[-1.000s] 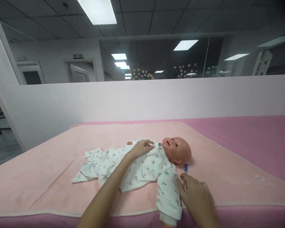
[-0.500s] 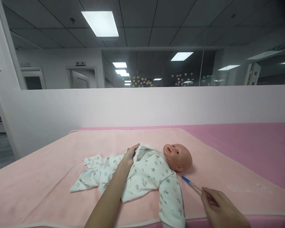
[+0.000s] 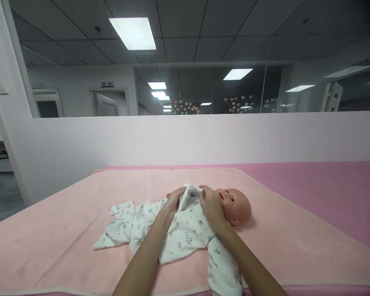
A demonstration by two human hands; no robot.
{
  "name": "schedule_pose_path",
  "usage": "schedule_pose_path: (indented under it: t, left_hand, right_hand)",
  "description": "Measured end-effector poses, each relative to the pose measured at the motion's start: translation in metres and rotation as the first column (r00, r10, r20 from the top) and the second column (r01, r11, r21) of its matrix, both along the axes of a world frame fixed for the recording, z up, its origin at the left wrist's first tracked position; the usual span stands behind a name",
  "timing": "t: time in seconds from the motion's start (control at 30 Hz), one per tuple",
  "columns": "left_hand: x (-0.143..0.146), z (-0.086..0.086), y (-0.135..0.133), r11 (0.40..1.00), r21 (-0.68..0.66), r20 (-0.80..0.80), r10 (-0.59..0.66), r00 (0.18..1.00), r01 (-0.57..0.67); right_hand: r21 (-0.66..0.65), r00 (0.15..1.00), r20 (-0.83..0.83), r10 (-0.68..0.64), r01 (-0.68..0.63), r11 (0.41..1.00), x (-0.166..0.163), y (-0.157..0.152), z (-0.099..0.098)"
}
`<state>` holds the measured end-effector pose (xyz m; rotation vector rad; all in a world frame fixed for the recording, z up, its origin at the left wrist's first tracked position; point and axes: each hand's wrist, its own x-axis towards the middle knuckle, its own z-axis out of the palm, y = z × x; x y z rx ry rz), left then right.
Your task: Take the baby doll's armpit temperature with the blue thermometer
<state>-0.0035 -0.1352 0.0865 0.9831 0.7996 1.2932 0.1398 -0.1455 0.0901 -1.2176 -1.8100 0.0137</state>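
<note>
One baby doll (image 3: 234, 201) is lying on the bench (image 3: 327, 185), wearing one printed sleepsuit (image 3: 185, 230). One pale pink blanket (image 3: 296, 230) is spreading under it, reaching the bench's near edge. Two hands are meeting at the doll's chest: one left hand (image 3: 174, 201) and one right hand (image 3: 211, 205). Two sleepsuit legs (image 3: 112, 237) are trailing toward the left edge, and one sleeve (image 3: 223, 271) is hanging toward the near edge. One large ceiling panel (image 3: 132, 33) is glowing nearest overhead.

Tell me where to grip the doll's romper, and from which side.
I'd pinch the romper by its front flap at the chest, coming from the leg end. There the edge stands raised between the left hand and right hand; elsewhere the cloth lies flat.
</note>
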Motion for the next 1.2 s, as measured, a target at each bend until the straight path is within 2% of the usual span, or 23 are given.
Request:
schedule_pose_path:
  t: [0.07,0.13,0.23,0.3,0.33,0.4,0.47,0.5,0.57,0.67,0.73,0.83,0.9,0.97,1.07,1.2]
  left_hand:
    - [0.004,0.003,-0.005,0.999,0.043,-0.049,-0.008,0.999,0.010]
    - [0.007,0.006,-0.011,0.997,0.071,-0.125,0.002,0.992,0.007]
    - [0.006,0.010,-0.018,0.998,0.028,-0.230,-0.039,0.972,0.047]
    - [0.003,0.012,-0.019,0.997,-0.011,-0.377,-0.078,0.923,0.080]
    - [0.000,0.013,-0.018,0.999,-0.002,-0.505,-0.047,0.862,0.053]
    - [-0.006,0.015,-0.010,0.994,0.095,-0.764,0.113,0.636,-0.062]
    - [-0.013,0.017,0.003,0.959,0.230,-0.883,0.276,0.381,-0.164]
    - [-0.016,0.018,0.011,0.942,0.275,-0.897,0.324,0.303,-0.193]
    - [-0.020,0.018,0.026,0.916,0.337,-0.902,0.380,0.204,-0.219]
    - [-0.019,0.010,0.043,0.905,0.383,-0.910,0.404,0.091,-0.187]
    - [-0.016,0.002,0.049,0.918,0.366,-0.926,0.376,0.038,-0.155]
    - [-0.016,-0.009,0.052,0.934,0.324,-0.946,0.324,-0.023,-0.149]
    - [-0.019,-0.012,0.052,0.938,0.310,-0.951,0.307,-0.046,-0.157]
    - [-0.023,-0.013,0.050,0.939,0.303,-0.953,0.298,-0.053,-0.163]
    - [-0.027,-0.013,0.048,0.940,0.297,-0.955,0.294,-0.041,-0.170]
    - [-0.029,-0.012,0.046,0.935,0.306,-0.951,0.310,-0.009,-0.177]
  right_hand:
    - [-0.124,0.988,0.154,-0.002,0.022,0.992,-0.012,0.017,-0.003]
    - [-0.188,0.963,0.270,-0.008,0.060,0.980,-0.017,0.025,-0.003]
    - [-0.187,0.948,0.317,-0.001,0.063,0.980,-0.013,0.027,-0.002]
    - [-0.134,0.936,0.351,-0.018,0.069,0.989,-0.006,0.022,-0.002]
    - [-0.088,0.929,0.368,-0.035,0.072,0.994,-0.001,0.018,-0.002]
    - [0.024,0.917,0.393,-0.060,0.055,0.998,0.008,0.008,-0.004]
    - [0.113,0.916,0.399,-0.034,-0.012,0.993,0.016,-0.004,-0.007]
    - [0.144,0.919,0.393,-0.007,-0.054,0.988,0.020,-0.009,-0.009]
    - [0.178,0.930,0.365,0.051,-0.123,0.976,0.028,-0.018,-0.011]
    - [0.175,0.942,0.310,0.130,-0.191,0.966,0.043,-0.021,-0.008]
    - [0.151,0.945,0.282,0.164,-0.213,0.965,0.056,-0.015,-0.002]
    - [0.072,0.959,0.234,0.157,-0.178,0.981,0.076,0.003,0.010]
    - [-0.031,0.971,0.181,0.159,-0.156,0.987,0.088,0.018,0.016]
    - [-0.167,0.975,0.098,0.201,-0.183,0.969,0.099,0.032,0.019]
    - [-0.338,0.956,-0.057,0.287,-0.289,0.895,0.110,0.055,0.018]
    - [-0.459,0.881,-0.278,0.384,-0.473,0.753,0.114,0.082,0.014]
